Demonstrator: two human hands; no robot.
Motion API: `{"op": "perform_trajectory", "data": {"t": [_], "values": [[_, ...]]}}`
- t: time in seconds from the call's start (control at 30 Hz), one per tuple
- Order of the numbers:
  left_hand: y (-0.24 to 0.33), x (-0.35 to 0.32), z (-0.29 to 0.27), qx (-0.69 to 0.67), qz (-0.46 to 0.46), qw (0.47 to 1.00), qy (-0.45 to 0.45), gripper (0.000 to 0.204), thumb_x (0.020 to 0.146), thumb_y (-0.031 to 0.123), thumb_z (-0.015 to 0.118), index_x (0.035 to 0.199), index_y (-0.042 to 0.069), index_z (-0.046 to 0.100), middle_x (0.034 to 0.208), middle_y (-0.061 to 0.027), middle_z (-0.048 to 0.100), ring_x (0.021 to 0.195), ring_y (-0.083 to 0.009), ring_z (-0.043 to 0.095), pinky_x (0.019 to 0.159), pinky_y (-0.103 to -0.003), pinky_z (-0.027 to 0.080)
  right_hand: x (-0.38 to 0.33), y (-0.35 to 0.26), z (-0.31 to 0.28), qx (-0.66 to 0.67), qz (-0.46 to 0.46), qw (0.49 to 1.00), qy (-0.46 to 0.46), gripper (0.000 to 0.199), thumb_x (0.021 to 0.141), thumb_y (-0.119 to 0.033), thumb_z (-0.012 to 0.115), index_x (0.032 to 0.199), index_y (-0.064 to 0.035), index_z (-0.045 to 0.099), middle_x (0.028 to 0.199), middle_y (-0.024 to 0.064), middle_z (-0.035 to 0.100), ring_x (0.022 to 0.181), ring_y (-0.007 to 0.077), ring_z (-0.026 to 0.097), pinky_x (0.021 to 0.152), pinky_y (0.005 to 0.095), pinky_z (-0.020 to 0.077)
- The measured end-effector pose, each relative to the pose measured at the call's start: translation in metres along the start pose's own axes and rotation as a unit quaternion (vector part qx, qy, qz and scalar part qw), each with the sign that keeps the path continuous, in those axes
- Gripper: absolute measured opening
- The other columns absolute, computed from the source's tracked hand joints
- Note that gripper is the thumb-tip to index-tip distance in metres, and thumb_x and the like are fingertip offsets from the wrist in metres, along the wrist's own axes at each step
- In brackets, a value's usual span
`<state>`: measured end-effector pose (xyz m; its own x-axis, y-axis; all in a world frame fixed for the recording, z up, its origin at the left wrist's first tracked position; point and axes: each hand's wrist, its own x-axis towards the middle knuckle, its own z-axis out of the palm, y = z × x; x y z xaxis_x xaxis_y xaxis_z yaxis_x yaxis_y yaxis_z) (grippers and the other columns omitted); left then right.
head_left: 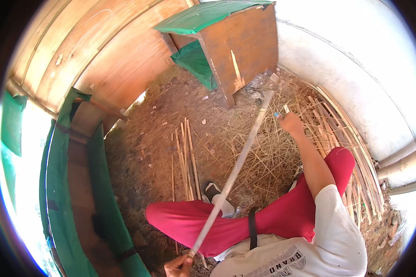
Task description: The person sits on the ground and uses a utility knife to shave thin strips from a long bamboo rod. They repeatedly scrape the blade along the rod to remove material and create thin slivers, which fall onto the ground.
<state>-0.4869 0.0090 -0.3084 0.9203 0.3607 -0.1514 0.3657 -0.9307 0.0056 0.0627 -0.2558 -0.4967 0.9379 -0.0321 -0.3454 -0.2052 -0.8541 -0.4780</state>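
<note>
Fingers of the left hand [176, 267] are wrapped around the lower end of a long, straight, pale grey-tan stick [238, 161] at the bottom of the frame, clamped on it. The stick slants up and to the right through the middle of the frame, crossing in front of one crimson trouser leg [185, 224], and its far end sits at upper centre, near a brown wooden box [252, 41]. The right hand [291, 123], right of centre, is apart from the stick, near its upper part. Its fingers are curled, with a small blue bit [276, 115] and a small pale bit [286, 109] showing at them; whether they are clamped on something cannot be told.

Loose straw-coloured shavings [268, 161] litter the ground under the right forearm. At right, a pile of long, thin, tan split strips [356, 138] lies along the foot of a white wall [342, 41]. A smaller group of narrow pale strips [185, 147] lies left of centre, beside a foot in a dark sandal and white sock [212, 190].

The box carries a glossy green sheet [208, 17] on top, and a second green sheet [196, 64] hangs in its open side. Along the left of the frame stands a long trough-like frame lined in green [58, 194], below light brown wooden panelling [129, 44] at upper left.
</note>
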Motion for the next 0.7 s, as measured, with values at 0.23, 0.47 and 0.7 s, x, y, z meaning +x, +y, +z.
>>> {"op": "perform_trajectory", "data": {"t": [0.23,0.47,0.7], "values": [[-0.011,0.058,0.013,-0.302,-0.085,0.932,0.182,0.015,0.094,0.007,0.064,0.099,-0.005,0.071,0.062,-0.0099,0.055,0.057,-0.0123,0.052,0.052,-0.033,0.039,-0.072,-0.058,0.029,-0.169,-0.158,0.967,-0.108,0.05,0.1,-0.046,0.054,0.092,0.0007,0.072,0.076,0.0185,0.064,0.073,0.028,0.066,0.069,0.0376,0.0551],[0.025,0.111,0.018,-0.465,-0.175,0.866,0.052,0.019,0.099,0.009,0.061,0.108,-0.006,0.065,0.076,-0.0086,0.068,0.062,-0.0108,0.063,0.052,-0.025,0.052,-0.135,-0.08,-0.015,0.106,-0.329,0.937,0.043,0.043,0.1,-0.043,0.054,0.094,-0.0068,0.075,0.052,0.0053,0.057,0.045,0.022,0.057,0.046,0.0383,0.0472],[0.052,0.148,0.037,-0.469,-0.058,0.88,-0.049,0.014,0.103,0.009,0.051,0.105,-0.004,0.046,0.084,-0.0129,0.068,0.066,-0.0172,0.07,0.058,-0.03,0.056,-0.164,-0.079,-0.003,0.087,-0.458,0.883,0.05,0.04,0.098,-0.041,0.058,0.087,-0.0076,0.076,0.046,0.0065,0.054,0.037,0.0206,0.052,0.038,0.0359,0.0421]]}}
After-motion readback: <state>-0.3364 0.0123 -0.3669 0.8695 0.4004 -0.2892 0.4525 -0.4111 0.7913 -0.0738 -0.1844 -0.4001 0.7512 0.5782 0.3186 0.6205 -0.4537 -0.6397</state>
